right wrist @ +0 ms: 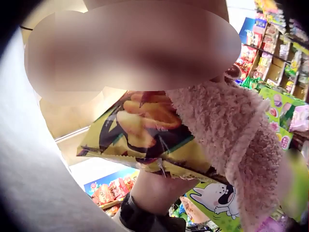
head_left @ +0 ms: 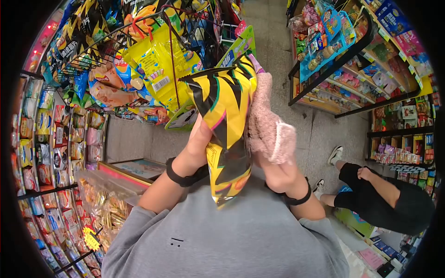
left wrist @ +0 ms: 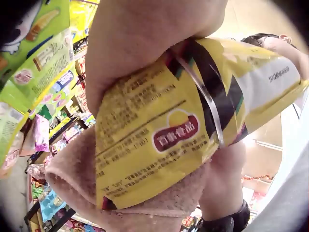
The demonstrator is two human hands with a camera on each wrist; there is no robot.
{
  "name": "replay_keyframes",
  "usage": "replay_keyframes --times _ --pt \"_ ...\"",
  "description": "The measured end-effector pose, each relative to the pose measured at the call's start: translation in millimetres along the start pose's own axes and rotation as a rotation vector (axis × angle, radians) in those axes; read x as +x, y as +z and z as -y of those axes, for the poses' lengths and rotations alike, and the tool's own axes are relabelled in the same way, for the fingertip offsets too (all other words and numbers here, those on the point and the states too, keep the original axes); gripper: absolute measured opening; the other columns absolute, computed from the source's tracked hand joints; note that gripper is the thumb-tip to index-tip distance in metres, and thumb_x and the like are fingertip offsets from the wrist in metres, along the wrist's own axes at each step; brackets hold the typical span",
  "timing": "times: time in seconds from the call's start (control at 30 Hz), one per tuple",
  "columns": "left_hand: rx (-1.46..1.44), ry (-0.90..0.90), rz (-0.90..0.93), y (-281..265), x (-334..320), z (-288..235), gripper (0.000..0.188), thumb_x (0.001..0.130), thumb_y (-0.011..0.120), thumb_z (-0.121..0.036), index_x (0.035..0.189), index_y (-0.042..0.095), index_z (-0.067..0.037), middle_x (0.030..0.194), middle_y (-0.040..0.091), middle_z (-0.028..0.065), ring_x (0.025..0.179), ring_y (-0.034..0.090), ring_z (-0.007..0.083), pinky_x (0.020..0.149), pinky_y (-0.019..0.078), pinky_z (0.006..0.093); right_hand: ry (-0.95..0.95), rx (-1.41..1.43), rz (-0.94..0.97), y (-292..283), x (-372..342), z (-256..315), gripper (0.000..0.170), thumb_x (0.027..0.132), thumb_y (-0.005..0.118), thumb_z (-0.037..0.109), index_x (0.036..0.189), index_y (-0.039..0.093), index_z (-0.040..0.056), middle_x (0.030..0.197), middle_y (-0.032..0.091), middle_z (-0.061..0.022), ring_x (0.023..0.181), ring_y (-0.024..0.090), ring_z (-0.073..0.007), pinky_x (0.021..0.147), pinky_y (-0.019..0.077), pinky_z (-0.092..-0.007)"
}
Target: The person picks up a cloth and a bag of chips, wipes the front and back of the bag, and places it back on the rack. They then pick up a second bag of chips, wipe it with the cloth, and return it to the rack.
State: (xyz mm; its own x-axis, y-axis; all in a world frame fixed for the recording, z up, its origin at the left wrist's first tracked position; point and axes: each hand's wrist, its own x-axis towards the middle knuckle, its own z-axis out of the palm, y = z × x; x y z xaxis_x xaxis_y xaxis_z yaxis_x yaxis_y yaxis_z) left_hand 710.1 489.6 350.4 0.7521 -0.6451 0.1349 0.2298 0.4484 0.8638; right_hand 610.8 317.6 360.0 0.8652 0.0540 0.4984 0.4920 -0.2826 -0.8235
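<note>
A yellow and black chip bag (head_left: 225, 106) stands tilted in front of the grey shirt. My left hand (head_left: 198, 141) grips its left side. In the left wrist view the bag's printed back (left wrist: 154, 135) faces the camera, with a silvery seam down it. On the right, my right hand (head_left: 280, 177) holds a fuzzy pink cloth (head_left: 273, 132) against the bag's edge; the cloth covers most of its fingers. The right wrist view shows the cloth (right wrist: 227, 125) draped beside the bag's front (right wrist: 145, 125), the hand there blurred.
A wire basket (head_left: 171, 55) full of snack bags, including a yellow bag (head_left: 160, 65), stands just ahead. Shelves of packets (head_left: 55, 139) line the left. A display rack (head_left: 352, 74) stands ahead right. A person in black (head_left: 380, 199) is at the right.
</note>
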Motion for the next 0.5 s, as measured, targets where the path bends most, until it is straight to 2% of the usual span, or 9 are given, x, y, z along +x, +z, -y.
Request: replay_keyframes --times 0.1,0.13,0.17,0.23,0.27,0.3,0.37,0.4,0.5 --pt "-0.116 -0.053 -0.086 -0.9 4.9 4.4 0.068 0.095 0.048 -0.046 0.142 0.026 -0.002 0.140 0.042 0.0131 0.127 0.044 0.0239 0.107 0.0336 0.0376 0.092 0.142 -0.014 2.6 4.1 8.2 0.040 0.088 0.045 -0.003 0.128 0.050 -0.0048 0.131 0.051 -0.0190 0.125 0.046 -0.0318 0.107 0.0293 -0.0408" --pt "-0.238 -0.007 -0.173 -1.7 7.0 12.7 0.063 0.095 0.049 -0.044 0.139 0.031 -0.002 0.137 0.044 0.0132 0.126 0.045 0.0232 0.107 0.0346 0.0377 0.017 -0.006 0.039 3.1 1.8 3.8 0.041 0.086 0.046 -0.003 0.128 0.050 -0.0034 0.131 0.051 -0.0184 0.123 0.046 -0.0331 0.105 0.0320 -0.0415" --pt "-0.289 -0.002 -0.113 -1.6 9.2 9.2 0.061 0.096 0.047 -0.043 0.139 0.034 -0.002 0.138 0.044 0.0134 0.127 0.045 0.0240 0.108 0.0342 0.0384 0.019 -0.015 0.039 4.3 -3.2 0.9 0.041 0.086 0.046 -0.003 0.128 0.050 -0.0034 0.131 0.051 -0.0184 0.123 0.046 -0.0331 0.105 0.0320 -0.0415" --pt "-0.389 0.031 -0.124 13.8 15.8 -2.4 0.059 0.097 0.044 -0.043 0.139 0.035 -0.003 0.138 0.044 0.0138 0.127 0.045 0.0250 0.108 0.0350 0.0386 -0.077 -0.181 0.129 6.2 -11.3 -1.0 0.041 0.084 0.050 -0.001 0.125 0.054 0.0006 0.130 0.052 -0.0153 0.122 0.047 -0.0342 0.103 0.0349 -0.0424" --pt "-0.509 0.017 -0.061 20.0 19.5 -10.2 0.058 0.099 0.040 -0.043 0.141 0.034 -0.004 0.139 0.044 0.0144 0.127 0.046 0.0249 0.107 0.0363 0.0388 -0.011 -0.123 0.186 6.7 -8.0 3.6 0.039 0.081 0.054 0.002 0.120 0.057 0.0051 0.126 0.055 -0.0118 0.119 0.049 -0.0321 0.101 0.0376 -0.0418" --pt "-0.664 -0.007 0.093 22.8 24.2 -16.3 0.057 0.099 0.039 -0.044 0.140 0.034 -0.004 0.137 0.046 0.0144 0.125 0.048 0.0233 0.105 0.0380 0.0379 -0.014 -0.126 0.190 6.9 -10.6 3.9 0.039 0.081 0.054 0.002 0.120 0.057 0.0051 0.126 0.055 -0.0118 0.119 0.049 -0.0321 0.101 0.0376 -0.0418" --pt "-0.603 -0.015 0.064 18.3 25.1 -13.9 0.058 0.099 0.039 -0.044 0.140 0.034 -0.004 0.137 0.046 0.0143 0.124 0.048 0.0231 0.105 0.0381 0.0378 0.103 -0.060 0.305 12.6 -22.4 1.0 0.039 0.081 0.057 0.007 0.120 0.057 0.0077 0.123 0.056 -0.0105 0.116 0.051 -0.0281 0.099 0.0388 -0.0386" --pt "-0.541 -0.027 0.040 14.4 25.9 -11.2 0.058 0.099 0.039 -0.044 0.140 0.033 -0.004 0.137 0.046 0.0142 0.124 0.049 0.0229 0.105 0.0382 0.0376 0.235 0.051 0.304 17.5 -29.7 -3.8 0.050 0.068 0.062 0.012 0.117 0.059 0.0103 0.127 0.055 -0.0114 0.123 0.046 -0.0347 0.105 0.0344 -0.0460" --pt "-0.366 -0.082 -0.029 6.8 26.9 0.8 0.058 0.099 0.038 -0.044 0.140 0.033 -0.003 0.136 0.047 0.0138 0.123 0.050 0.0224 0.104 0.0386 0.0371 0.245 0.127 0.287 21.0 -29.5 -8.4 0.049 0.068 0.060 0.008 0.116 0.060 0.0102 0.123 0.057 -0.0105 0.119 0.049 -0.0333 0.103 0.0369 -0.0457"
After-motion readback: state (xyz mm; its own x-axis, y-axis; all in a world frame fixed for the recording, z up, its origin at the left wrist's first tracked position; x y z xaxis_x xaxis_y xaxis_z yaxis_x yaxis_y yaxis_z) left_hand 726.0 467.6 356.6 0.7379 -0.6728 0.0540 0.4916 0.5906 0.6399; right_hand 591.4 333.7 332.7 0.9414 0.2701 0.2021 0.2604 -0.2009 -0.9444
